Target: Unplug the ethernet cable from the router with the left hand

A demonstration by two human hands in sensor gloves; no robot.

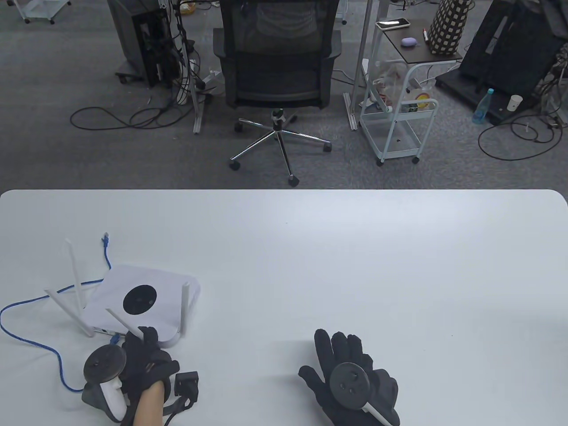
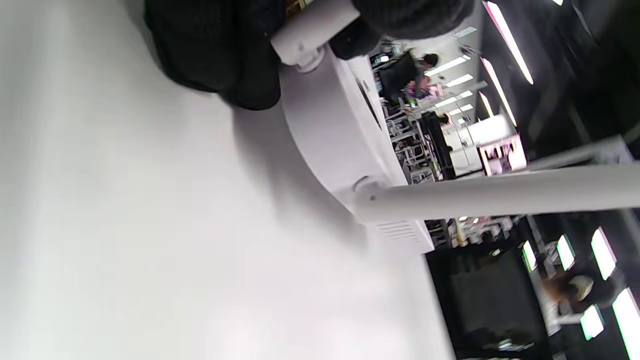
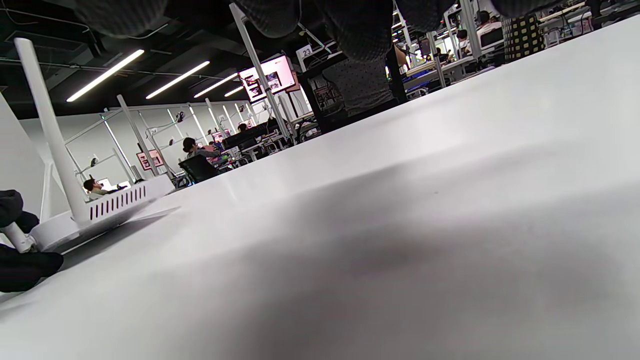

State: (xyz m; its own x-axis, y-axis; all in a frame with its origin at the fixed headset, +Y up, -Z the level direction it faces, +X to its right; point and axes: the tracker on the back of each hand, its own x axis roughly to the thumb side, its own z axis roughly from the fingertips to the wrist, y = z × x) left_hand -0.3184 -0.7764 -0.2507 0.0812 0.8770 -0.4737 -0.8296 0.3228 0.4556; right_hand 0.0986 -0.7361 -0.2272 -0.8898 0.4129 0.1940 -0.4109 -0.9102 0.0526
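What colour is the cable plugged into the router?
Blue; the cable shows best in the table view, trailing left from the white router.

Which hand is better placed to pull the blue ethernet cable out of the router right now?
Left. The left hand is already at the router's near edge beside the blue cable; the right hand rests flat on the table, well away.

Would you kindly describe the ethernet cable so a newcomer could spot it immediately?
On the white table's near-left corner sits a white router with four antennas. The ethernet cable loops around its left side, the only blue thing there.
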